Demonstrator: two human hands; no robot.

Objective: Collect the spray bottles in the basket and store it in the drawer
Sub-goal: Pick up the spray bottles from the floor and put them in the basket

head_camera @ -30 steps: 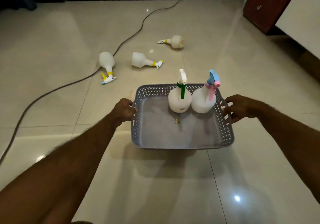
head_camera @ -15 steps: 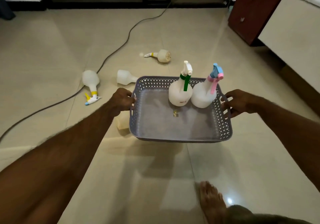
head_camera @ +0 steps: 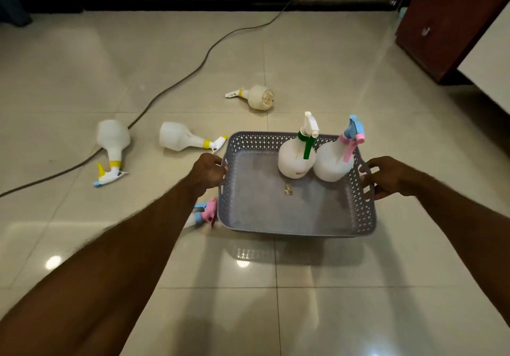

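The basket (head_camera: 296, 217) has been carried closer to 3 floor bottles (head_camera: 190, 140), gripped by left hand (head_camera: 208, 169) and right hand (head_camera: 386, 176), fingers clamped on its handles.

A glossy floor of large beige tiles (head_camera: 331, 66) is seen. Three white spray bottles with yellow collars lie on their sides on it: one at the left (head_camera: 111, 146), one in the middle (head_camera: 183, 141), one farther back (head_camera: 255, 97). A dark cable (head_camera: 176, 84) is laid across the tiles. A pink and blue sprayer head (head_camera: 205, 212) lies partly hidden.
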